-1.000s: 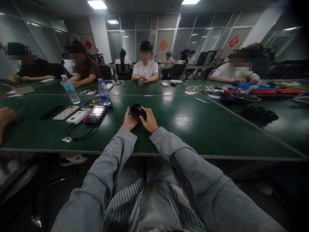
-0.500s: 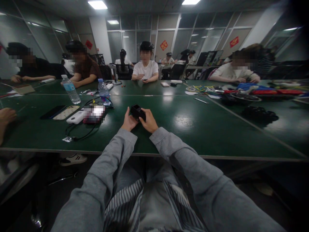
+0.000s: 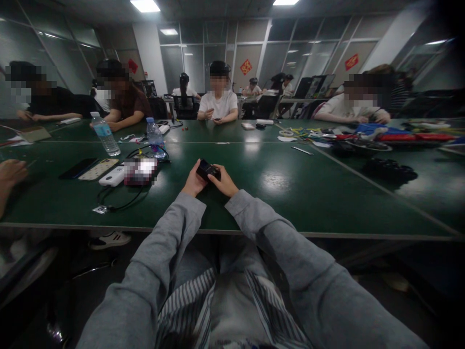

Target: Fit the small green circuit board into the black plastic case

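Note:
A small black boxy device [image 3: 208, 168] with what looks like a dark screen on its face is held between my two hands, over the near part of the green table [image 3: 254, 208]. My left hand [image 3: 194, 181] wraps round its left side and underside. On the right, my right hand [image 3: 225, 182] grips the other end, with the thumb on the device's face. Both sets of fingers are partly hidden behind the device. Left of my hands lie a red-edged device with a blurred screen [image 3: 141, 177] and a white power bank [image 3: 112, 176].
Two phones [image 3: 98, 169] [image 3: 78, 168], a looped black cable [image 3: 125, 206] and two water bottles [image 3: 106, 134] [image 3: 155, 138] are on the left. To the right lie a pen [image 3: 302, 150], a dark bundle [image 3: 388, 169] and tangled cables [image 3: 301, 134]. Several people sit around; a co-worker's hand [image 3: 12, 173] rests at far left.
The black device has tilted slightly in my hands. My right fingers have shifted, and that thumb lies further up its face. The person opposite has raised one hand a little.

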Tool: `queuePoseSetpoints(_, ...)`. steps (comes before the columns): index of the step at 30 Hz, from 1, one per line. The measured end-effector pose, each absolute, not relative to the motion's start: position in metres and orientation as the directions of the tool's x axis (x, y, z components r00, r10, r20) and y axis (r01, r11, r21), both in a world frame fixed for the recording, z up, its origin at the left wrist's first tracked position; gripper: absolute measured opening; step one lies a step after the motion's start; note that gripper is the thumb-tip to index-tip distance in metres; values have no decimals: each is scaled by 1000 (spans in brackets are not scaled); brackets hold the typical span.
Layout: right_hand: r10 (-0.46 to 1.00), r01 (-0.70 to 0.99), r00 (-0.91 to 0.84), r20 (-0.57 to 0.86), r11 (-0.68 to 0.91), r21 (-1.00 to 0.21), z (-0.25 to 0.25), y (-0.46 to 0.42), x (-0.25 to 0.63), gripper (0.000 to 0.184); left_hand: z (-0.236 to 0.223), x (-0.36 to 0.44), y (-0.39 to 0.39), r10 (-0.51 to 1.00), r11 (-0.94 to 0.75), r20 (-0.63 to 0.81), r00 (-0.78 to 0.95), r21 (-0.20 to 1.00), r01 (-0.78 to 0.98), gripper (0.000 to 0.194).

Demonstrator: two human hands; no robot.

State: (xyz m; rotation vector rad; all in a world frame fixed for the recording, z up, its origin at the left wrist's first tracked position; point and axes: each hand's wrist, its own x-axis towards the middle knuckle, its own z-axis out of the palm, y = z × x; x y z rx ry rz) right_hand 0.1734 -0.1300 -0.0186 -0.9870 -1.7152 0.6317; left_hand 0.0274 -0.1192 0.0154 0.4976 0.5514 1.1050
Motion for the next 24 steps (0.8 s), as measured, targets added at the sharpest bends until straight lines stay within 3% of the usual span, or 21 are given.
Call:
queuePoseSetpoints(4,960,51,-83,267,272,-961,-16,-124,178,64,15,27,-121,927,347,-114,356,618,-705,35)
queuePoseSetpoints(9,990,-148,-86,109,95,-984,-11,-125,183,57,19,27,-126,920,348,-84,382,623,-701,38)
queuePoseSetpoints(24,991,-225,-112,68,41,-973,-4,-132,182,59,27,32,-136,904,348,-58,423,675,-651,39)
